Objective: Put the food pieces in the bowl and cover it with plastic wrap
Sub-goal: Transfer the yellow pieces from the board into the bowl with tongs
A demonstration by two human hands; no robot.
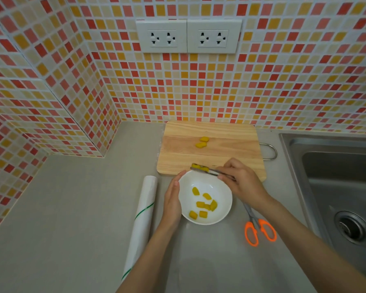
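Note:
A white bowl stands on the grey counter just in front of a wooden cutting board. Several yellow food pieces lie in the bowl. Two more yellow pieces rest on the board's middle. My right hand grips metal tongs that pinch a yellow piece over the bowl's far rim. My left hand is pressed flat against the bowl's left side. A roll of plastic wrap lies lengthwise to the left of the bowl.
Orange-handled scissors lie on the counter right of the bowl, partly under my right forearm. A steel sink fills the right side. A tiled wall with two socket plates rises behind the board and along the left.

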